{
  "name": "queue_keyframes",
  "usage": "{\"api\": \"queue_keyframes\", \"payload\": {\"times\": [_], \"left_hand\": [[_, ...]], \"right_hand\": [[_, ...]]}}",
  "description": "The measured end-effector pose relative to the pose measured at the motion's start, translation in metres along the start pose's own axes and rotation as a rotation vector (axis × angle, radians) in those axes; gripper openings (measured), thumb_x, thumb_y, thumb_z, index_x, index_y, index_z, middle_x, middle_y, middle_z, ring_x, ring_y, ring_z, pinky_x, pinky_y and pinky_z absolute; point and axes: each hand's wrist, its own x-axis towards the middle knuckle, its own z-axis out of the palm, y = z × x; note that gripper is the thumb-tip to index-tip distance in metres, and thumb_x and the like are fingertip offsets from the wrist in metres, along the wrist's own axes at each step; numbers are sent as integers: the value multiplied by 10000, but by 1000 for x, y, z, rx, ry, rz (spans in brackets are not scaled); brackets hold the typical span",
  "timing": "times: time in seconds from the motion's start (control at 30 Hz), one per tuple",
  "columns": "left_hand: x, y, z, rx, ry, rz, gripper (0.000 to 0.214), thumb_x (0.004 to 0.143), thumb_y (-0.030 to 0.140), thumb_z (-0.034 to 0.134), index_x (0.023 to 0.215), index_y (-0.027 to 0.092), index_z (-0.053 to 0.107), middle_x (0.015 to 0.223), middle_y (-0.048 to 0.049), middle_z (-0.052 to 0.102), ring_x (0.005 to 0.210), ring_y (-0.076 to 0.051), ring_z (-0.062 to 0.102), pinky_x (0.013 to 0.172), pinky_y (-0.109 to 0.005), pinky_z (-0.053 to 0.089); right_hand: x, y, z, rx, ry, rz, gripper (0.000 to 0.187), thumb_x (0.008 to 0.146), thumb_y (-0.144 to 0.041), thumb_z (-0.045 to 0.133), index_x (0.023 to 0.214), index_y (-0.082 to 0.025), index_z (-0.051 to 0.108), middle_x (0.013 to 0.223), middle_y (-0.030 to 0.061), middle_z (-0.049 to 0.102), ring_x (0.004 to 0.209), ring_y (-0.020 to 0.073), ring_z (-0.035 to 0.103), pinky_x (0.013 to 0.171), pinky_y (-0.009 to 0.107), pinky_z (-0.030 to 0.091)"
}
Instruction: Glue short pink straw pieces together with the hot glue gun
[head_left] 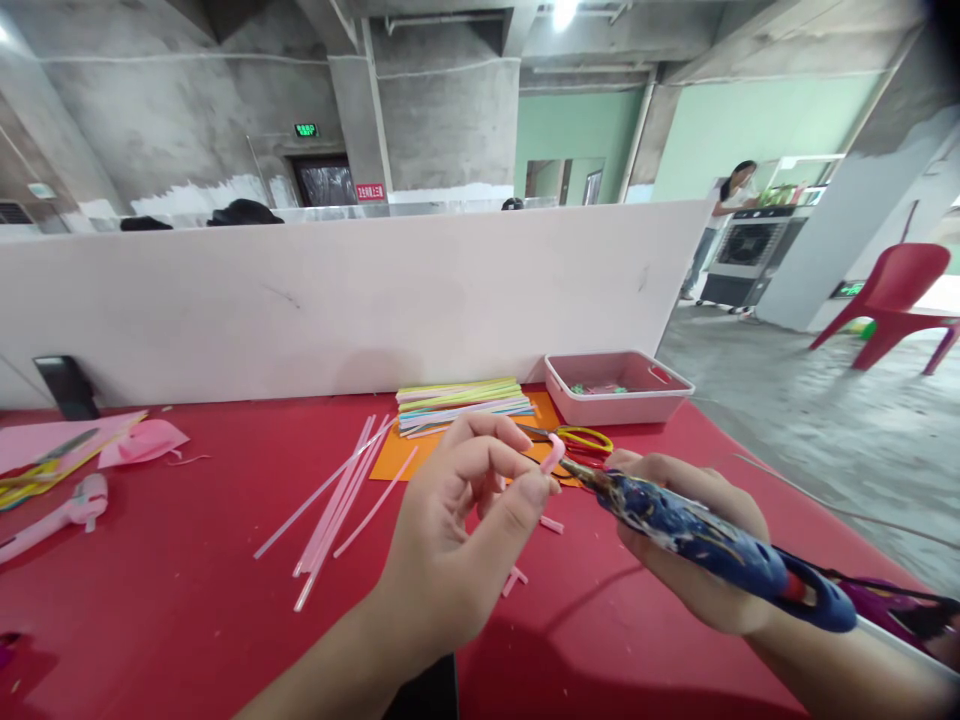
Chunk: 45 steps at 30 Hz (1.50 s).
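Here we are in a craft workshop, rough round the edges — bare concrete walls (442,130), a green exit sign (306,130) glowing, an air cooler (754,250) on the grey floor (720,350). And up close, a red desk (187,600) against a white partition (337,310) — scissors (589,432), bundled coloured strips (465,400), a smeared blue tool (697,525) in hand.

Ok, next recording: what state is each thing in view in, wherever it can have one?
Left hand, pinching pink piece
Pink piece, bent at the top
Right hand, gripping glue gun
Glue gun, held, nozzle close to the piece; whether heated, cannot tell
Pink plastic bin, open, small bits inside
Yellow-handled scissors, lying down
Thin pink strips, loose
Coloured strips, stacked
Exit sign, lit
Ceiling light, on
Red chair, upright
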Motion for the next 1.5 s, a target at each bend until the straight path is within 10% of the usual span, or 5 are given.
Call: {"api": "queue_keyframes", "payload": {"times": [0.4,0.83,1.5], "left_hand": [[-1,7,2,90,25,14,148,877,208,647,730,201,634,1009,-45,522,883,-168,508,651,-275,430],[-8,5,8,337,144,375,129,865,93,667,869,220,689,910,-39,535,911,-184,515,782,-329,470],[0,11,2,-96,-48,-126,164,899,270,662,752,215,713,1020,-60,503,975,-178,482,730,-230,483]], "right_hand": [[-3,3,0,-44,-24,-13,132,775,-162,642,810,-235,538,619,-37,587,465,105,474,442,242,380],[1,3,-3,33,-30,25,127,781,-178,629,732,-246,534,583,-40,565,481,121,500,458,239,404],[-3,-3,-3,21,-51,85,175,818,-230,623,685,-242,509,546,-30,558,442,109,479,427,239,402]]}}
